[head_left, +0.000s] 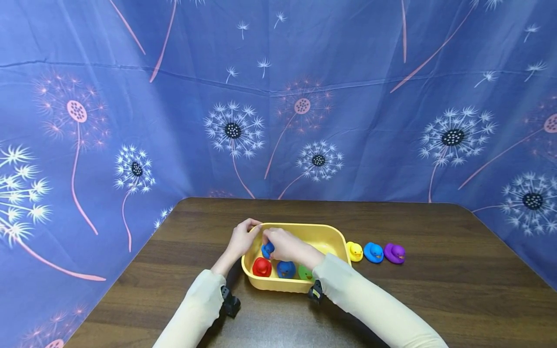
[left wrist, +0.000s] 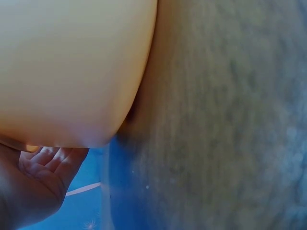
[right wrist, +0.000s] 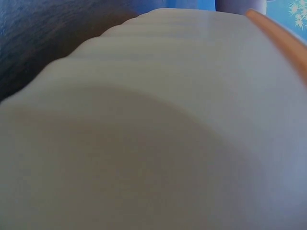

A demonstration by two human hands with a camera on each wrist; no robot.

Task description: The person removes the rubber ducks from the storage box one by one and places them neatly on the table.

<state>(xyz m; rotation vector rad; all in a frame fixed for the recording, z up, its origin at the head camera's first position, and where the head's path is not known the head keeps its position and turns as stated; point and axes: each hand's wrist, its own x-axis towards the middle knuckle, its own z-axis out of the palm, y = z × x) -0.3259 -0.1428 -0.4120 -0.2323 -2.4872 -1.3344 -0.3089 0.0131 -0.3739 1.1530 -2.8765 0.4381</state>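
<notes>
- Duck (head_left: 267,250), small, rounded, blue and rubber-looking, is staying inside the tub's left part, just behind the red duck; whether it is touching the tub's floor, the pictures are not showing.
- The right hand (head_left: 284,244) is reaching into the tub from the right, its fingers grasping that blue duck.
- The left hand (head_left: 241,239) is holding the tub's far left corner, its fingers gripping the rim; the left wrist view is showing them behind the wall.
- The oblong, round-cornered, pale yellow tub (head_left: 280,286) is standing on the surface, its smooth outer wall filling much of both wrist views.
- Along its near side, a rounded red duck (head_left: 262,267), a rounded darker blue duck (head_left: 285,270) and a green duck (head_left: 305,273), partly hidden by the right arm, are sitting left to right.
- Outside, a bright yellow duck (head_left: 355,252) is sitting just beside the right wall, followed by a light blue duck (head_left: 373,253) and a purple duck (head_left: 394,253) in a row.
- The dark brown wood-grain surface (head_left: 444,275) is carrying everything.
- Behind it, a blue fabric backdrop (head_left: 370,125) with white and pink dandelions is hanging.
</notes>
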